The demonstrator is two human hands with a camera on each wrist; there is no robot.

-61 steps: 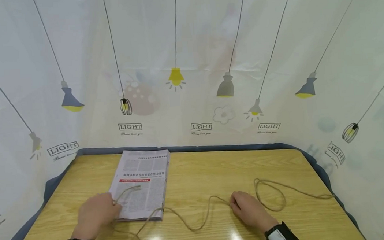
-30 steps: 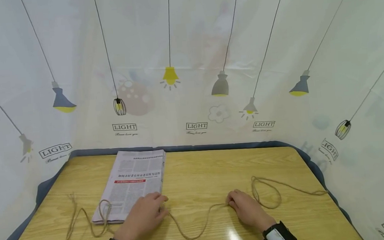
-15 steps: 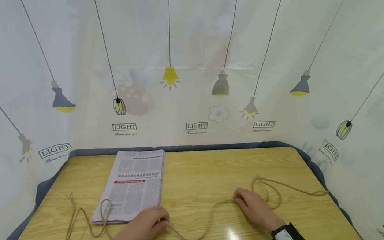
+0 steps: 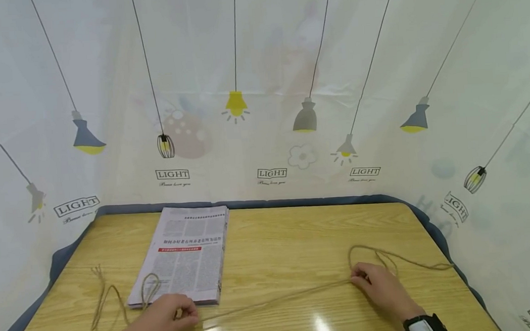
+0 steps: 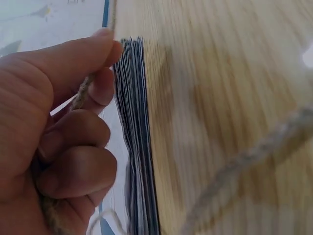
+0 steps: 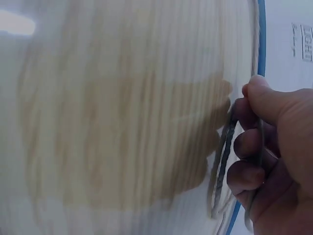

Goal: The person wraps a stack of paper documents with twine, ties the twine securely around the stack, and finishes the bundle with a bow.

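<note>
A length of brown twine (image 4: 278, 301) runs nearly straight between my two hands, low over the table. My left hand (image 4: 162, 321) pinches it between thumb and forefinger, the other fingers curled around it, close to the near edge of a stack of newspapers (image 4: 186, 259). In the left wrist view the stack's layered side (image 5: 137, 137) shows just past the fingers. My right hand (image 4: 384, 287) pinches the twine on the right part of the table. Beyond that hand, more twine (image 4: 416, 262) lies in a loop. Loose twine (image 4: 102, 302) also lies bent left of the newspapers, one loop over their corner.
The wooden table (image 4: 297, 239) has a dark blue border (image 4: 294, 202) at its back and sides. A pale cloth curtain (image 4: 257, 44) printed with lamps surrounds it. A black band (image 4: 422, 326) is on the right wrist.
The left hand let go of the looped end, came over to the middle, then drew back left. The right hand shifted right. The sagging twine between them is now pulled nearly straight.
</note>
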